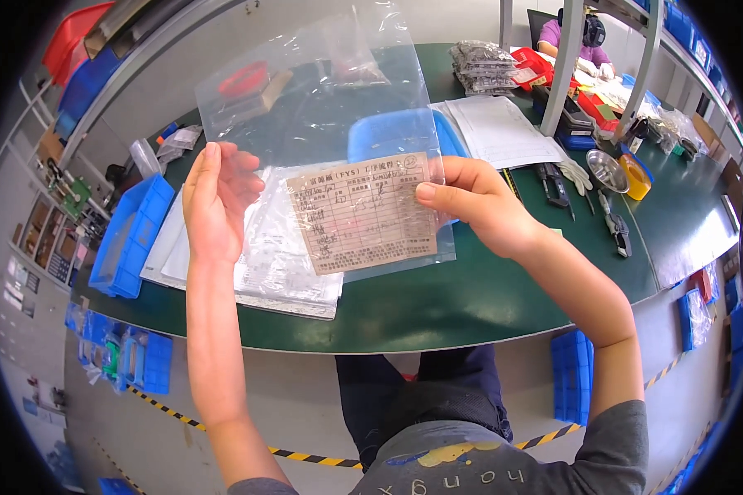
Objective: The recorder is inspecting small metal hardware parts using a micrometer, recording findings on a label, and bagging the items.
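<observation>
My right hand pinches the lower right edge of a clear plastic bag, thumb in front, fingers behind. A tan printed form with handwriting lies flat against the film at the bag's lower end and seems to be inside it. The bag is held up over the table, its upper part spread away from me. My left hand is raised at the bag's left side, fingers stretched upward and holding nothing. Through the film show a blue tray and white paper sheets on the green table.
A blue bin stands at the table's left edge. To the right lie papers, hand tools, a glove and a metal bowl. Shelf posts rise beyond. A co-worker sits at the far right.
</observation>
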`<act>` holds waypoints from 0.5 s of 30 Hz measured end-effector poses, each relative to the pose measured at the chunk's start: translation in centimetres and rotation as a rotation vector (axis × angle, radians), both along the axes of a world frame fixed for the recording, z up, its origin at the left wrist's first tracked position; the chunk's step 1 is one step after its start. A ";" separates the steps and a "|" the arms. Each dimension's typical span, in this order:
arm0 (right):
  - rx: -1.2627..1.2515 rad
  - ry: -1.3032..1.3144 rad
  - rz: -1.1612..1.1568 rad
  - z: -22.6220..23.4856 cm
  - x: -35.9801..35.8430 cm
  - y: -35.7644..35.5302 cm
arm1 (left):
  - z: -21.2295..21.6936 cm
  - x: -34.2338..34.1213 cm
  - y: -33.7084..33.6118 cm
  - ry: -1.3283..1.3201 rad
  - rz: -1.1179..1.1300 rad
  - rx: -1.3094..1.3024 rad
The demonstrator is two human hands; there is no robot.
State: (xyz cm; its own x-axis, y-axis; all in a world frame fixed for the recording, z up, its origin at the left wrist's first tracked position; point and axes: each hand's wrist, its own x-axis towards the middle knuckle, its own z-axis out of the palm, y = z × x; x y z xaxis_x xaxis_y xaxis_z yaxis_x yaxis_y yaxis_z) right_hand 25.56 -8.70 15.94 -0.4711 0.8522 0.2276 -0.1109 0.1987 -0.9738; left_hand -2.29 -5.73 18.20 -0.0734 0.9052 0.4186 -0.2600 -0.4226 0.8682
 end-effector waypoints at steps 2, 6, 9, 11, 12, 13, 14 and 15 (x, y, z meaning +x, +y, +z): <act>-0.035 0.067 -0.004 -0.2 -0.2 -0.3 | -0.4 0.4 0.2 0.015 0.000 -0.009; -0.049 0.024 -0.149 -1.2 0.0 -0.4 | -2.2 1.5 0.2 0.221 0.659 0.377; 0.059 -0.010 -0.267 -1.9 0.2 -0.5 | -3.2 2.4 -3.2 0.556 0.903 0.619; 0.075 0.021 -0.277 -2.3 0.2 -0.8 | -4.0 3.9 -5.0 0.955 0.559 0.476; 0.093 0.056 -0.278 -2.5 0.1 -0.8 | -4.8 4.7 -4.9 0.954 0.560 0.471; 0.093 0.054 -0.274 -2.6 -0.2 -0.9 | -5.8 5.4 -4.6 0.796 0.413 0.379; 0.123 0.081 -0.273 -2.7 -0.5 -1.1 | -6.3 5.9 -4.5 0.636 0.267 0.288; 0.154 0.109 -0.271 -2.8 -0.7 -1.2 | -6.4 6.3 -4.6 0.635 0.271 0.286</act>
